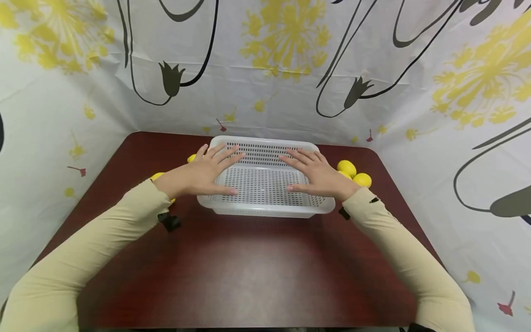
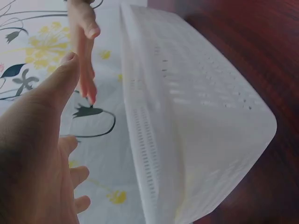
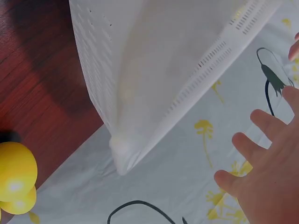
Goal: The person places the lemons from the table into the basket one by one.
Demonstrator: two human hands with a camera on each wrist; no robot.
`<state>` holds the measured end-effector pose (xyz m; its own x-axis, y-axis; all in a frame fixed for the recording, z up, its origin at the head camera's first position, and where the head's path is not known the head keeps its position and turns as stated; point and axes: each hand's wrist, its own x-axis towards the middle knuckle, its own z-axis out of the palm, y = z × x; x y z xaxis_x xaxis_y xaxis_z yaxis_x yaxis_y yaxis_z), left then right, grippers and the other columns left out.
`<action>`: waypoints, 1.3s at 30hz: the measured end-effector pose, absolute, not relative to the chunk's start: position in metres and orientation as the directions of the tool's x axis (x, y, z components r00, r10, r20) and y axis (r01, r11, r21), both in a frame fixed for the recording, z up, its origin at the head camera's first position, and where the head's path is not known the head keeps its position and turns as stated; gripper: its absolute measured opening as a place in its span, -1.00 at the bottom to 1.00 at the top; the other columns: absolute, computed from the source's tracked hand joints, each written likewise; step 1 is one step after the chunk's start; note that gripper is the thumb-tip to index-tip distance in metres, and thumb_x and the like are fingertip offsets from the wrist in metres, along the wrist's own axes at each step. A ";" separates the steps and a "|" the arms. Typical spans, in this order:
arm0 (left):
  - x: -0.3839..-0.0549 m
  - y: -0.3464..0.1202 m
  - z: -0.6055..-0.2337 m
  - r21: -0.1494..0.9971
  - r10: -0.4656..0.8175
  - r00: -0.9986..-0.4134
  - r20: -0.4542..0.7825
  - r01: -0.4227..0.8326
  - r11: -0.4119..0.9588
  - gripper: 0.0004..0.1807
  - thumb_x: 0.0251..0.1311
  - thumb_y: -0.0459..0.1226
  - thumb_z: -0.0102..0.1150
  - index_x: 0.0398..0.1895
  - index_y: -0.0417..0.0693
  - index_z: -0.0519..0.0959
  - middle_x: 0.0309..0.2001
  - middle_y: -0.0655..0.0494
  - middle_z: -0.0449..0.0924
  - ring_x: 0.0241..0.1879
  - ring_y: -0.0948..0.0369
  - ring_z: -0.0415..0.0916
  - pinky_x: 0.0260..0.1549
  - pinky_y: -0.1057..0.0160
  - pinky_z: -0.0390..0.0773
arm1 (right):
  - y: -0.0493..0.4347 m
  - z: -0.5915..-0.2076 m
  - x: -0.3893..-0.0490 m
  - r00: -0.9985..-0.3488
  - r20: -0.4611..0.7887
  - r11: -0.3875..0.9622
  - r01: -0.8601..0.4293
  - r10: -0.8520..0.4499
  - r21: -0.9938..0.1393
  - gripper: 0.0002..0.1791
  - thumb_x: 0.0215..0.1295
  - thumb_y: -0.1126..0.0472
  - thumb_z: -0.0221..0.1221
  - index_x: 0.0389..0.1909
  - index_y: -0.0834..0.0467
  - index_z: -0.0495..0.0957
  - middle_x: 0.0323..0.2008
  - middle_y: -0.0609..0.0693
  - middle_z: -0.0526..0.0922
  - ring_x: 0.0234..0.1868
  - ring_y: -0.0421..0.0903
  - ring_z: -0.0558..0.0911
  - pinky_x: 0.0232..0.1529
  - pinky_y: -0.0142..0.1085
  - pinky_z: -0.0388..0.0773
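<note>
A white perforated plastic basket (image 1: 265, 210) stands on the dark red table, with nothing visible inside it. Above its left part my left hand (image 1: 203, 173) is spread, palm down, fingers straight and holding nothing. Over the right part my right hand (image 1: 317, 174) is spread the same way, also without anything in it. In the left wrist view the left hand (image 2: 37, 135) is apart from the basket wall (image 2: 219, 121). The right wrist view likewise shows a gap between the right hand (image 3: 271, 158) and the basket (image 3: 154, 70).
Several yellow lemons (image 1: 346, 167) lie on the table right of the basket, partly behind my right hand. More yellow fruit (image 1: 191, 158) shows at the left, partly hidden by my left hand and wrist. Patterned white cloth (image 1: 265, 92) surrounds the table (image 1: 249, 267) at the back and sides.
</note>
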<state>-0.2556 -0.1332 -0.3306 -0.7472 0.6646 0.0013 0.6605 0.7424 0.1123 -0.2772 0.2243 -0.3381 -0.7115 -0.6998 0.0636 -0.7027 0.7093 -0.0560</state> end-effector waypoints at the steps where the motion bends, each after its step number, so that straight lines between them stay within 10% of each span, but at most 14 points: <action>1: -0.256 -0.136 -0.329 0.119 0.662 -0.750 0.010 0.658 0.744 0.10 0.21 0.40 0.04 0.65 0.17 -0.15 0.63 0.07 -0.29 0.58 -0.07 -0.38 0.39 -0.39 -0.31 | 0.226 -0.338 -0.276 -0.712 0.067 0.709 -0.702 -0.699 -0.068 -0.03 0.29 -0.38 0.15 0.62 -0.23 -0.04 0.60 -0.06 -0.03 0.56 0.08 -0.03 0.47 0.25 -0.20; 39: -0.236 -0.256 -0.345 0.194 0.452 -0.889 0.080 0.458 0.867 0.12 0.07 0.20 0.40 0.59 -0.06 0.09 0.56 -0.16 -0.01 0.50 -0.23 -0.14 0.34 -0.41 -0.16 | 0.291 -0.361 -0.227 -0.673 0.322 0.642 -0.736 -0.665 -0.213 -0.10 -0.20 0.08 0.64 0.28 0.15 0.56 0.17 0.11 0.63 0.16 0.13 0.52 0.20 0.08 0.34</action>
<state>-0.2358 -0.2564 -0.3450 -0.8886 0.4516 0.0800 0.4582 0.8674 0.1940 -0.2268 0.2910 -0.3615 -0.6733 -0.6653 0.3224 -0.7365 0.6420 -0.2131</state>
